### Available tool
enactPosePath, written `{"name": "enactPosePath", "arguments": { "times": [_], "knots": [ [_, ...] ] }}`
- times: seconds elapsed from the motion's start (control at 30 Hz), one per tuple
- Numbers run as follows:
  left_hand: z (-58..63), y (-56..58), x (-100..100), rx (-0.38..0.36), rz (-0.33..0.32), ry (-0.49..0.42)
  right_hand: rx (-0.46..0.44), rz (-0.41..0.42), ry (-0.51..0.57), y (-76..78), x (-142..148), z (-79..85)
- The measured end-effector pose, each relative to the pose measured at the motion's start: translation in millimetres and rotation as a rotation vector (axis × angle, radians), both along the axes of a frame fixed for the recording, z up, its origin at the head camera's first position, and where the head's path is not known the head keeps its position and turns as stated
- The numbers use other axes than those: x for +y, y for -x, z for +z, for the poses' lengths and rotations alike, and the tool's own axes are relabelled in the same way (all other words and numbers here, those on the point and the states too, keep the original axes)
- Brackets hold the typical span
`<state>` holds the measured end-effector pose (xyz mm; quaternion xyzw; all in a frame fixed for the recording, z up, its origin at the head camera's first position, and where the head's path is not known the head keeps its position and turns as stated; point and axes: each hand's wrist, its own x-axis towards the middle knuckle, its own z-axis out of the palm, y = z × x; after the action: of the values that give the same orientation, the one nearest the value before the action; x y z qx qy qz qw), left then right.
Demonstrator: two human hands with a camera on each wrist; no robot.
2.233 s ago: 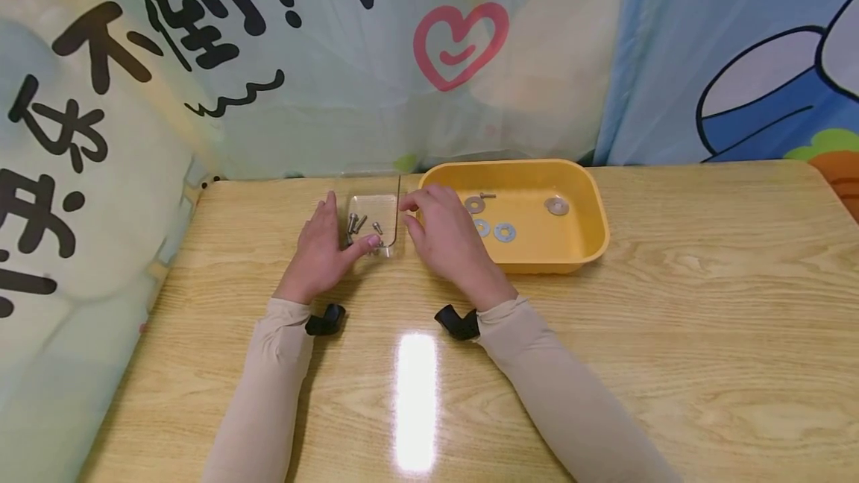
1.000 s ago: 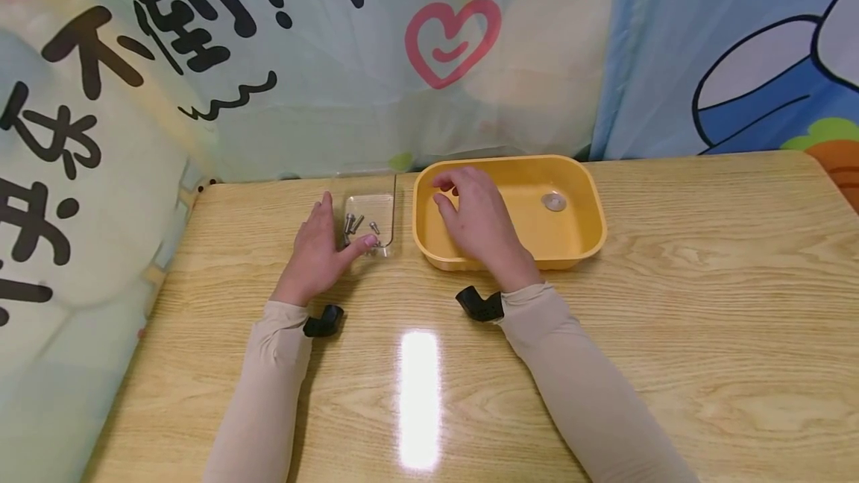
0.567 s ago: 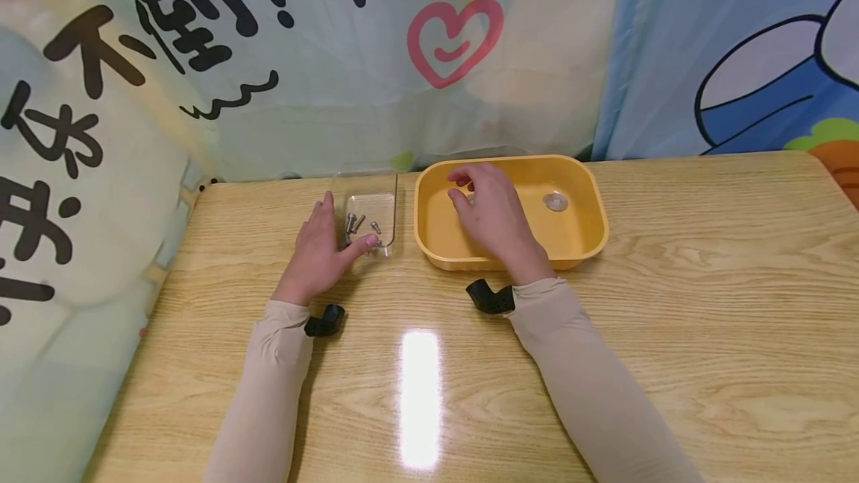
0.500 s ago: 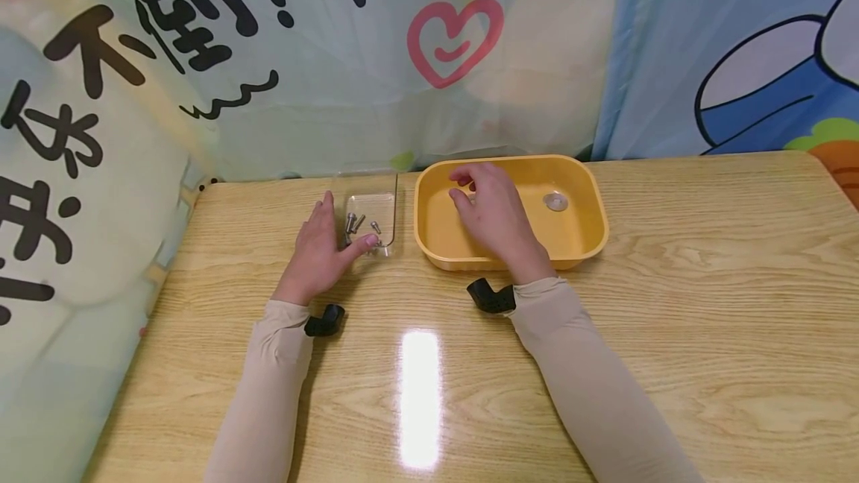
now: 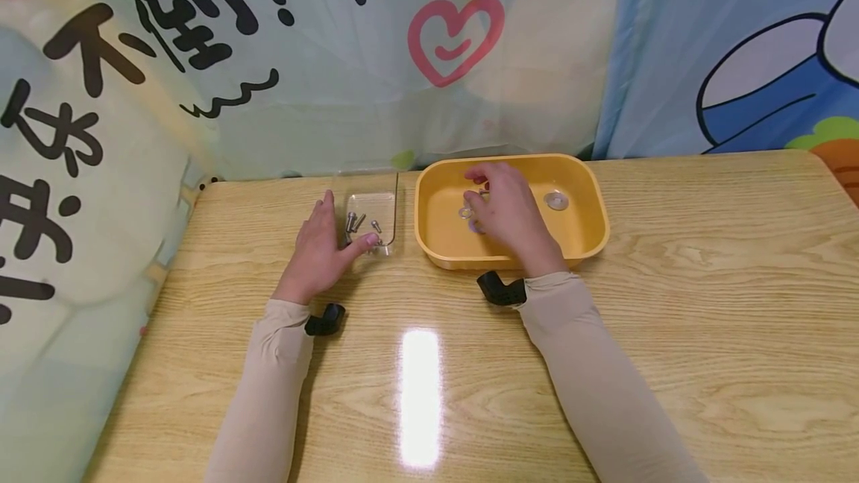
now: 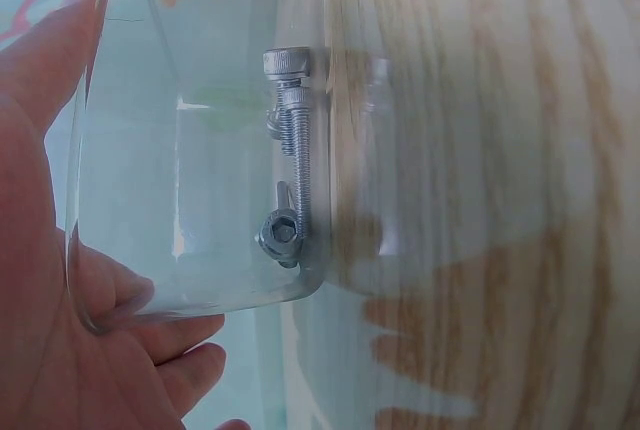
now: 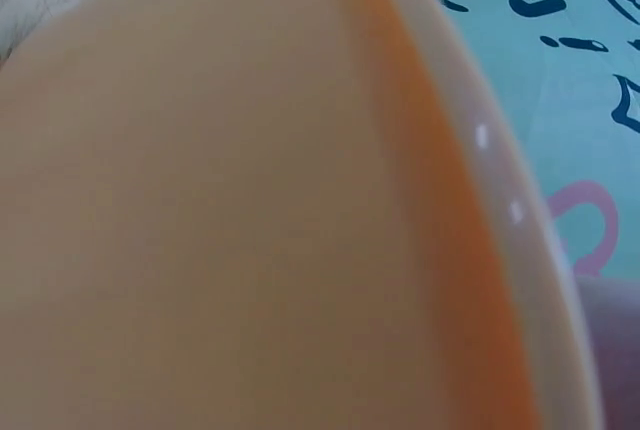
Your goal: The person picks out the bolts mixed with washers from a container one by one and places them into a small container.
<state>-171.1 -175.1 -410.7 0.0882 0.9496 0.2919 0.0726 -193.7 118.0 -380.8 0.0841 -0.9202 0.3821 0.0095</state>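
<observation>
My left hand (image 5: 321,250) rests at the near left corner of a small clear plastic box (image 6: 200,170). Its fingers lie along the outer left side, the thumb across the near side. Inside the box are several metal socket-head screws (image 6: 302,165). My right hand (image 5: 513,211) reaches into a yellow plastic tub (image 5: 584,233), its fingers bent downward and a gap between thumb and index fingertips. A small screw (image 5: 485,192) shows in that gap. Near the thumb lie metal washers (image 5: 465,212) on the tub floor. More of the tub floor is hidden under the hand.
Both containers stand at the back of a wooden table (image 5: 416,297), against a printed cloth (image 5: 537,58). Towards the tub's right end lies a washer (image 5: 556,200). A tub wall (image 7: 430,150) fills much of the right wrist view.
My right hand has moved from between the box and the tub, rightward and into the tub. It continues to shift slightly right, exposing washers. The left hand stays at the box.
</observation>
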Motion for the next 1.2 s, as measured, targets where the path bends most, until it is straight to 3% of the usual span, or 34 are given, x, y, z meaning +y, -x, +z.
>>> {"name": "enactPosePath", "arguments": {
  "times": [0.33,0.8,1.2],
  "knots": [
    [0.7,-0.2,0,0.002,0.000,-0.002,-0.066,-0.008,-0.072,4.1,6,-1.8],
    [-1.7,0.8,0,-0.001,0.000,0.001,-0.078,0.025,-0.209,6.9,13,-8.5],
    [-1.1,2.3,-1,0.001,-0.004,-0.001,-0.193,0.027,-0.265,8.0,12,-9.6]
  ]
}}
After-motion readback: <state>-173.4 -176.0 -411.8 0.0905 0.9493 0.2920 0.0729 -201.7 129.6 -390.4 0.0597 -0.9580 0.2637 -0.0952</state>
